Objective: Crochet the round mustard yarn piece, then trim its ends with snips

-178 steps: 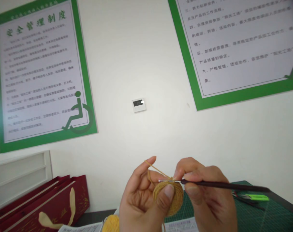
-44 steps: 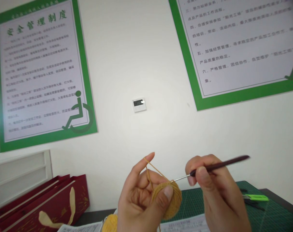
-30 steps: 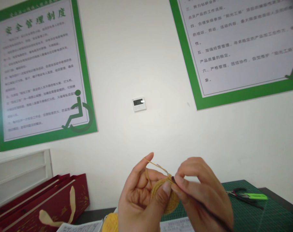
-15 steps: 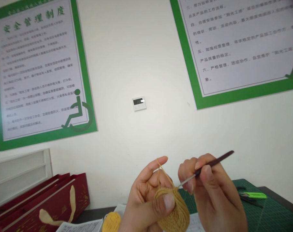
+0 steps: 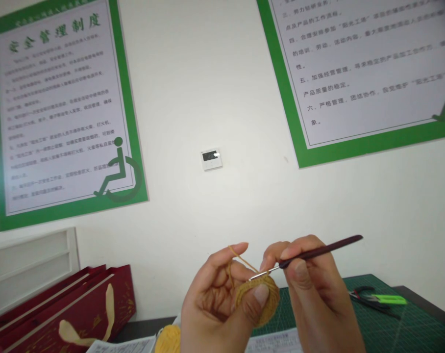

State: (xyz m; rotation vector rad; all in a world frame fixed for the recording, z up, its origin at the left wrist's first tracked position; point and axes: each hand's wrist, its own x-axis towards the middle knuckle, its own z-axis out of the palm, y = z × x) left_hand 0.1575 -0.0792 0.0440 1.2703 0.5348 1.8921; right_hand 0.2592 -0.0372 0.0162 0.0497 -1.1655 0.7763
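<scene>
My left hand [image 5: 222, 299] pinches a round, tan crocheted piece [image 5: 270, 306] between thumb and fingers, with tan yarn looped over its raised index finger. In my right hand [image 5: 314, 289] is a crochet hook [image 5: 325, 250] with a dark handle, held like a pen. The hook's metal shaft lies across the top edge of the piece, and its tip points left, close to my left thumb. A yellow yarn ball [image 5: 168, 339] sits just left of my left wrist, partly hidden.
Dark red gift bags [image 5: 93, 306] stand at the left. A green cutting mat [image 5: 413, 328] carries pliers and a bright green-handled tool [image 5: 389, 299] at the right. Printed papers [image 5: 276, 341] lie below my hands. Behind are a wall with two green-framed posters and a small panel [image 5: 211, 159].
The hook has moved left, its tip now further across the piece. The tan piece has tilted and shows a smaller outline. Both hands have shifted slightly left.
</scene>
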